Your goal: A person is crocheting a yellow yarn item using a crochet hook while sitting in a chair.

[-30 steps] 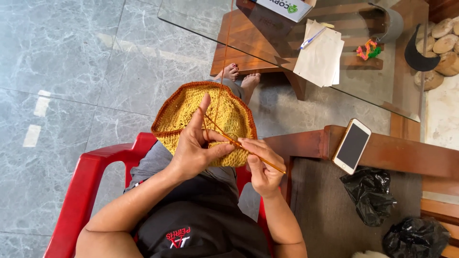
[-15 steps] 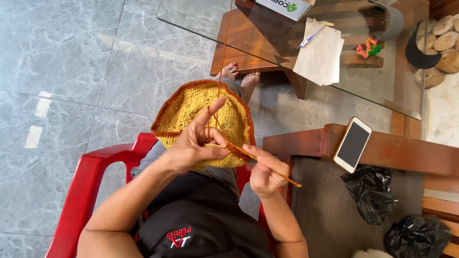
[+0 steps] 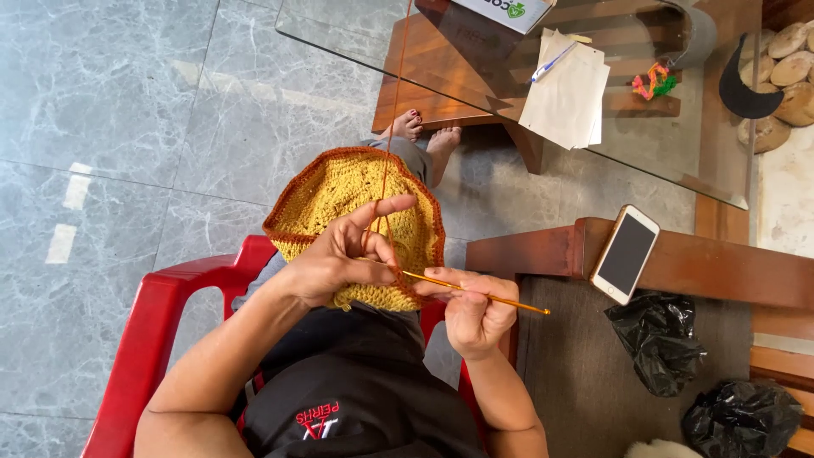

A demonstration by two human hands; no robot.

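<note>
The person is sitting in a red chair [image 3: 153, 339] with a round yellow crochet piece [image 3: 339, 191] lying over the lap, its rim edged in orange. The left hand [image 3: 339, 259] is gripping the near edge of the piece, fingers curled onto it, with the index finger raised and an orange yarn [image 3: 392, 102] running over it and up out of the top of the view. The right hand [image 3: 475, 309] is clenching a thin orange hook [image 3: 475, 295], whose tip is meeting the piece just beside the left hand's fingers while the other end is sticking out to the right. On the wooden bench arm [image 3: 721, 267] to the right, a phone [image 3: 625, 254] is lying face up. Two black bags [image 3: 661, 339] are sitting below it. Ahead, papers [image 3: 564, 97] and a pen [image 3: 553, 62] are resting on a glass table [image 3: 356, 34].
</note>
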